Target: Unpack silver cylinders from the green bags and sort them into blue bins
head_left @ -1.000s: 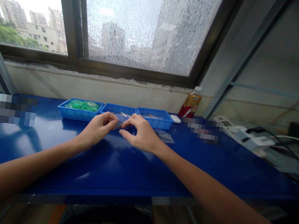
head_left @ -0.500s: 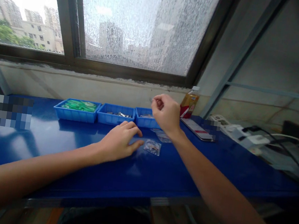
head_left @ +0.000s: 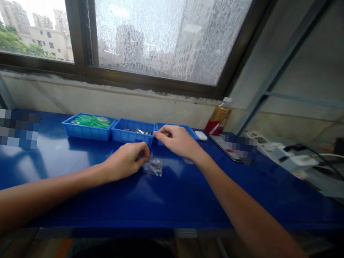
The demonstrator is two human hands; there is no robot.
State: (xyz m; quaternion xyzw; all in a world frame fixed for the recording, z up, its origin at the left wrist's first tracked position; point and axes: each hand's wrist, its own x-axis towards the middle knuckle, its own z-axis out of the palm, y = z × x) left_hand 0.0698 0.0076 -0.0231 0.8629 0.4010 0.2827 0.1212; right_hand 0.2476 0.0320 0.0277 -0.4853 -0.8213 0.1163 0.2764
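Note:
My left hand (head_left: 127, 159) is closed on the left edge of a small clear plastic bag (head_left: 154, 167), which has small dark pieces inside and lies at the blue tabletop. Above and to the right, my right hand (head_left: 178, 140) hovers with its fingertips pinched; whatever they hold, if anything, is too small to see. Behind it is the right blue bin (head_left: 187, 129), mostly covered by the hand. Metal parts lie in the middle blue bin (head_left: 132, 137), and green items fill the left blue bin (head_left: 87, 132).
Part of another clear bag (head_left: 188, 161) shows under my right wrist. A white rounded case (head_left: 201, 136), a phone (head_left: 224, 147) and a drink bottle (head_left: 219, 117) stand or lie at the back right. Farther right are power strips and plugs (head_left: 295, 159). A window is behind the table.
My left hand has closed on the plastic bag and drawn it leftward. My right hand has come down and left toward the bins, still pinched.

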